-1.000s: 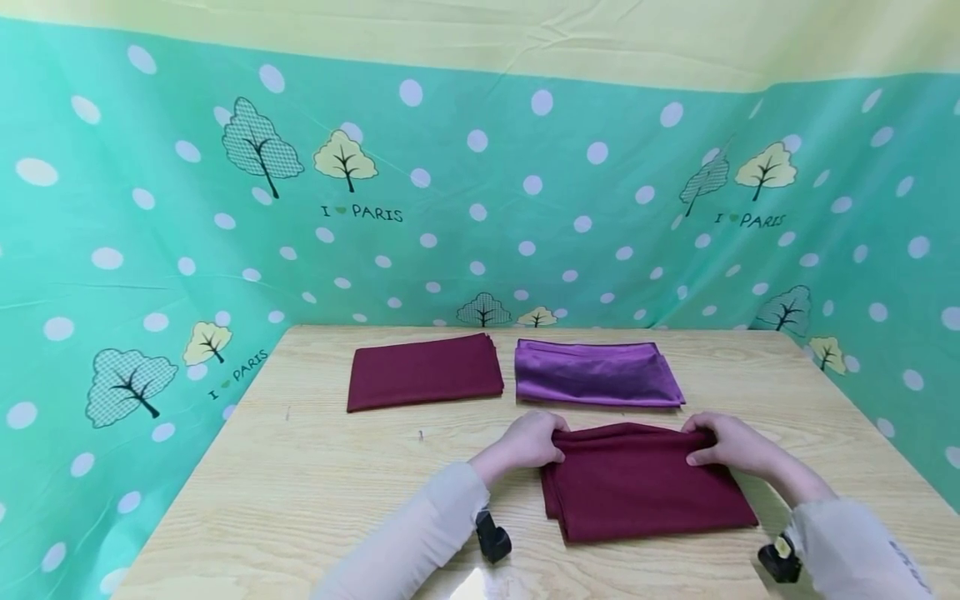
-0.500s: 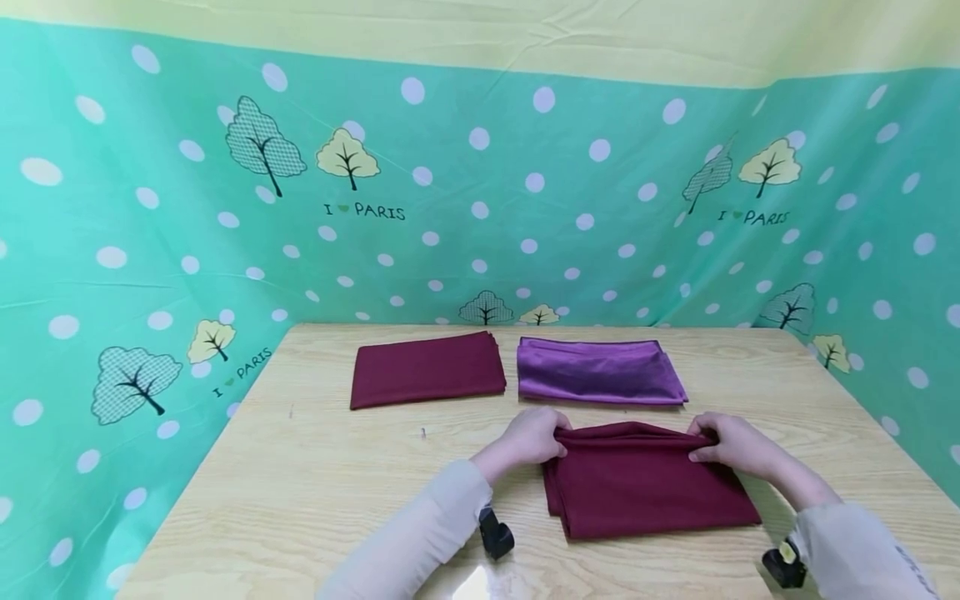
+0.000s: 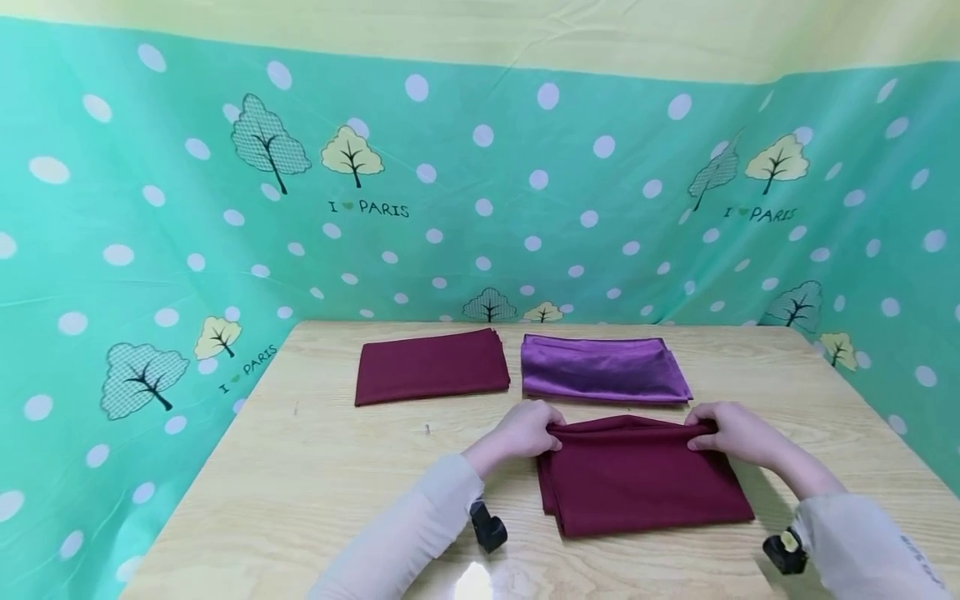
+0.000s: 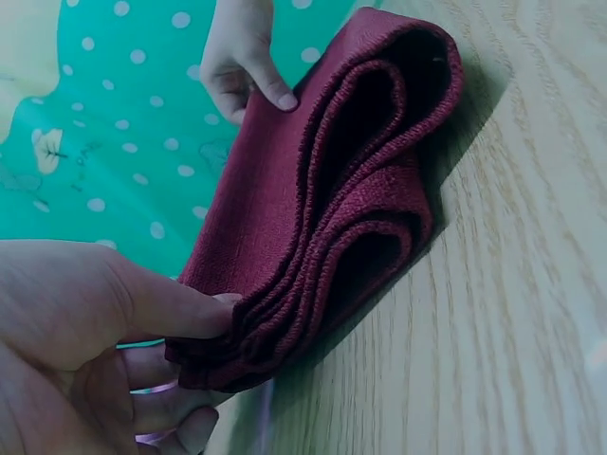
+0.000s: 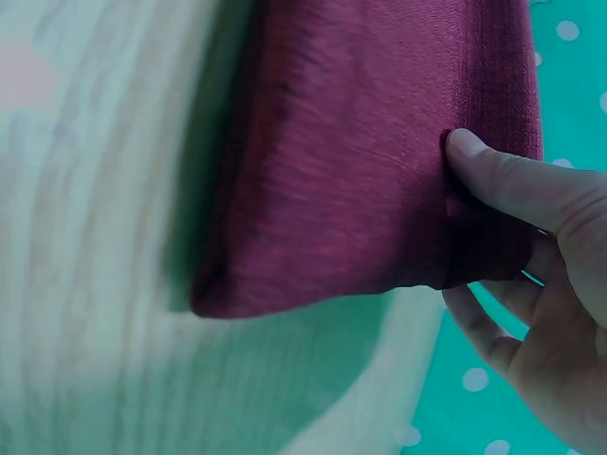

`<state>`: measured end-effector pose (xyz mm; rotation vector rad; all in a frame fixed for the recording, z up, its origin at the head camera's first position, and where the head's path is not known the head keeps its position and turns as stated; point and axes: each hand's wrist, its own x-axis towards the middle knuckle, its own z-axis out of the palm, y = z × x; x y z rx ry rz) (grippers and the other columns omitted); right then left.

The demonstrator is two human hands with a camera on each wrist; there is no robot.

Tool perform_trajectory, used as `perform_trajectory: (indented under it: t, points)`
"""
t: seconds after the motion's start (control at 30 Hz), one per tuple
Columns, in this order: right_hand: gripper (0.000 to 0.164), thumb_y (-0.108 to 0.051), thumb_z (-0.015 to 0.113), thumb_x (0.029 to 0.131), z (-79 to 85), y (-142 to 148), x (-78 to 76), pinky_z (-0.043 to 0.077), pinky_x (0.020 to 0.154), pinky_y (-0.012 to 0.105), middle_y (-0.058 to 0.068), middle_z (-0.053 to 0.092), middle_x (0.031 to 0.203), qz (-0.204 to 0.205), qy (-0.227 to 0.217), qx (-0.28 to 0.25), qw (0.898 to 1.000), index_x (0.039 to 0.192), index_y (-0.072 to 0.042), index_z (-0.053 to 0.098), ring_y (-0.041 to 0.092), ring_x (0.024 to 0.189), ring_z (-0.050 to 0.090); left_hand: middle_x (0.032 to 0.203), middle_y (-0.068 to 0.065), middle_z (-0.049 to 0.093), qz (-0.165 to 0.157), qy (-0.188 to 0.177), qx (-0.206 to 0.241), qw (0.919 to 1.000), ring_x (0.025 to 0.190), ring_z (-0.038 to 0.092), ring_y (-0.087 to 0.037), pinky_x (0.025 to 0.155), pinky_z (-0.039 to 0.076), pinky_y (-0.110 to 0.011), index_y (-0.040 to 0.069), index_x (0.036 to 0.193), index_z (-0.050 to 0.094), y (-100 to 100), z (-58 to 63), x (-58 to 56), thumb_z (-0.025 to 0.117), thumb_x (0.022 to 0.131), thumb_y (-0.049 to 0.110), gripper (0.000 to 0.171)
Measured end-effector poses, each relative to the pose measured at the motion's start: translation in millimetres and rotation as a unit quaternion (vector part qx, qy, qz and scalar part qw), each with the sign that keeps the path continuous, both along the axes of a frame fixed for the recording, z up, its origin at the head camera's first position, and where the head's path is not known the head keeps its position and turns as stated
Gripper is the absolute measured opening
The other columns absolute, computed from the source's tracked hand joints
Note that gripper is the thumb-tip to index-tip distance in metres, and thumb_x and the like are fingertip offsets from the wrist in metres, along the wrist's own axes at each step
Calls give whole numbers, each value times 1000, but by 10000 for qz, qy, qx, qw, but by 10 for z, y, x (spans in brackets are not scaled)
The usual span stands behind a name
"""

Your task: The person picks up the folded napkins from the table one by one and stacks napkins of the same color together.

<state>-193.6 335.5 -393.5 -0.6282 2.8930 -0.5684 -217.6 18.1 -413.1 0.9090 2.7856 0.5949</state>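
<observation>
A folded maroon cloth [image 3: 645,483] lies near the front right of the wooden table, held at its far edge by both hands. My left hand [image 3: 521,429] pinches the far left corner, thumb [image 4: 194,313] on top and fingers beneath the layers. My right hand [image 3: 738,433] grips the far right corner, its thumb [image 5: 493,171] pressing on the near face and the other fingers behind. In the left wrist view the cloth's [image 4: 275,199] stacked layers show from the side, with open loops at the folds. Shadow falls on the table beneath the right end.
Behind the held cloth lie a second folded maroon cloth [image 3: 431,367] at the back left and a folded shiny purple cloth [image 3: 603,371] at the back right. A green dotted curtain [image 3: 480,200] surrounds the wooden table [image 3: 337,475] at the back and sides.
Both hands have shifted slightly left together with the maroon cloth, its far edge a little higher in view. Their grip stays the same. The head view has turned slightly.
</observation>
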Motion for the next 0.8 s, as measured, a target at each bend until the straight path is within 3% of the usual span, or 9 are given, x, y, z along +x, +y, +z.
perform_trajectory:
  t: [0.33, 0.57, 0.8]
  points:
    - [10, -19, 71, 76, 156, -106, 7, 36, 57, 21, -10, 58, 76, 122, 72, -19, 9999, 82, -17, 63, -1, 63, 41, 96, 7, 67, 64, -315, 277, 9991, 91, 59, -9, 80, 45, -22, 17, 99, 69, -160, 76, -5, 70, 78, 18, 22]
    - [12, -20, 70, 77, 282, -213, 29, 34, 54, 21, -9, 54, 74, 223, -10, -98, 9997, 83, -16, 60, -1, 60, 39, 93, 7, 67, 84, -365, 414, 9984, 84, 57, -7, 77, 45, -22, 16, 99, 69, -293, 150, 16, 70, 78, 18, 21]
    - [14, -21, 70, 78, 382, -341, 25, 34, 55, 21, -9, 50, 70, 373, 43, -163, 9992, 81, -16, 57, 1, 60, 39, 97, 5, 67, 177, -242, 419, 9987, 87, 57, -7, 76, 45, -22, 15, 103, 68, -440, 218, 23, 69, 79, 18, 23]
